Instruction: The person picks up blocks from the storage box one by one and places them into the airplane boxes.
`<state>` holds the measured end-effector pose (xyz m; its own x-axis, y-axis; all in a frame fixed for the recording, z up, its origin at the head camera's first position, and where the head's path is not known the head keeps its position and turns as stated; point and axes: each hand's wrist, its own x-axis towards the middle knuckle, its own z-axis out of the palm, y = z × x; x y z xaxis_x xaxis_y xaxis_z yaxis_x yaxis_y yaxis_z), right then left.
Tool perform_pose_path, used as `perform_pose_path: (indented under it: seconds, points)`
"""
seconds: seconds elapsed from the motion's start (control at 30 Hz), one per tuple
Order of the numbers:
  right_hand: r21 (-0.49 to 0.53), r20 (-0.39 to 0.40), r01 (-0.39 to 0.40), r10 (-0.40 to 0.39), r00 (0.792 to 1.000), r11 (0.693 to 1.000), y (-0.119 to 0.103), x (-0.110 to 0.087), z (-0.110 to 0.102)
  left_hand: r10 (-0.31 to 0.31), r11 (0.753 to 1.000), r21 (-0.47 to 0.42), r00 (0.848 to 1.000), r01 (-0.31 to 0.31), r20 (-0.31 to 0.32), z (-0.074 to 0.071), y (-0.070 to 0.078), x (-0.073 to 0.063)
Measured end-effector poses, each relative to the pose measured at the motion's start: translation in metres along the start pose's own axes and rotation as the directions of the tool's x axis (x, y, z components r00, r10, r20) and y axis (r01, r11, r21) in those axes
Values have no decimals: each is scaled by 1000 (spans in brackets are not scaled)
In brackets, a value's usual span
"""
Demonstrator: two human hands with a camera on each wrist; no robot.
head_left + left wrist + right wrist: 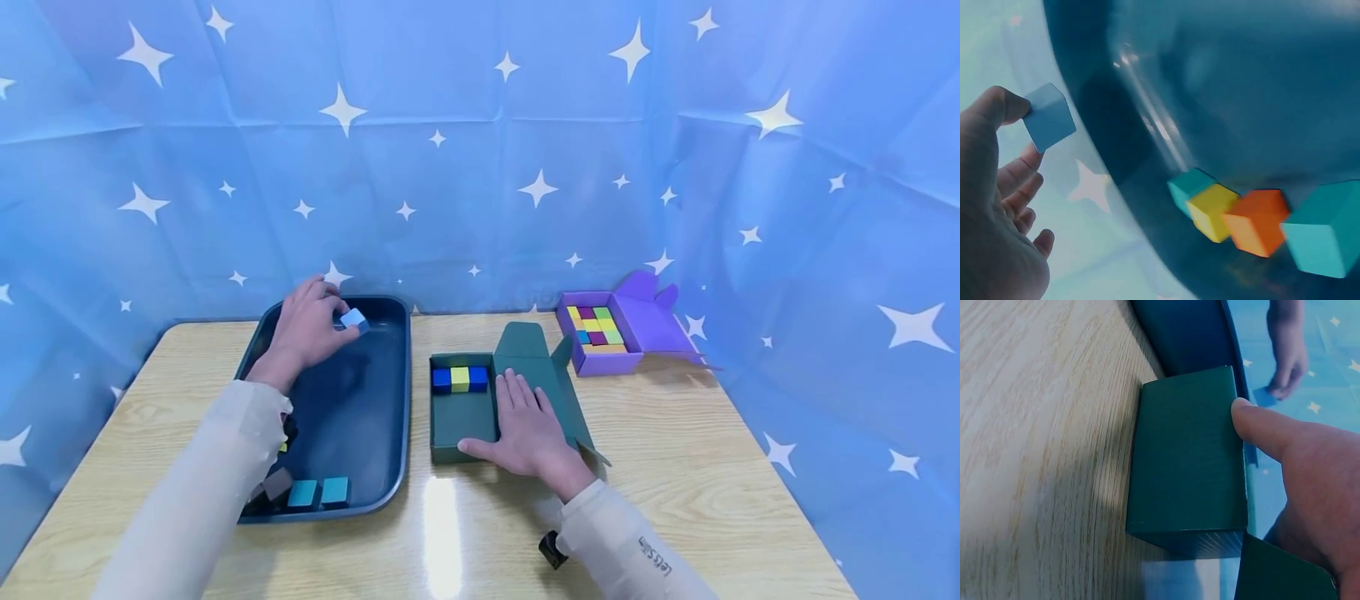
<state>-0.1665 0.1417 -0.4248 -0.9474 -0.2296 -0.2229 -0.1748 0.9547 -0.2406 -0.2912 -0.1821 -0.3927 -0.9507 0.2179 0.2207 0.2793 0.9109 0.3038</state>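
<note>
Over the far end of the dark blue tray [406, 417], my left hand [306, 327] pinches a light blue cube [356, 320]. The left wrist view shows that cube [1050, 119] between thumb and fingertip, apart from the tray. My right hand [529, 429] lies with straight fingers on the open lid of the green box [459, 421]. Its thumb touches the upper edge of the green box [1188, 456] in the right wrist view. Inside the box, a yellow cube [460, 379] sits between two blue cubes [442, 381] in one row along the back.
Two teal cubes [335, 490] and a brown cube [277, 482] lie at the tray's near end. The left wrist view has an orange cube [1257, 222] and a yellow cube [1213, 212] by the tray wall. A purple box [609, 365] of coloured blocks stands back right, lid open.
</note>
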Motion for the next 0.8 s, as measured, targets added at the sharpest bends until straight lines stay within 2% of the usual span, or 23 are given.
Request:
perform_pose_path:
  seconds: [0.2, 0.33, 0.43, 0.6, 0.7, 0.8]
  points:
    - [14, -7, 2, -2, 1000, 1000, 3, 2, 1, 124, 992, -20, 992, -123, 13, -5, 31, 3]
    - [22, -6, 3, -3, 1000, 1000, 3, 2, 2, 216, 976, -19, 976, -215, 16, -5, 55, 1]
    - [27, 0, -4, 4, 1000, 1000, 3, 2, 2, 271, 962, -14, 961, -271, 43, -2, 72, -2]
    - [30, 4, -12, 11, 1000, 999, 4, 4, 3, 333, 942, -14, 934, -334, 131, 8, 94, -7]
    - [21, 5, -15, 15, 1000, 1000, 3, 4, 3, 357, 933, -25, 919, -358, 169, 14, 101, -11]
    - [12, 9, -18, 18, 1000, 1000, 3, 4, 3, 360, 931, -20, 910, -364, 204, 22, 104, -14]
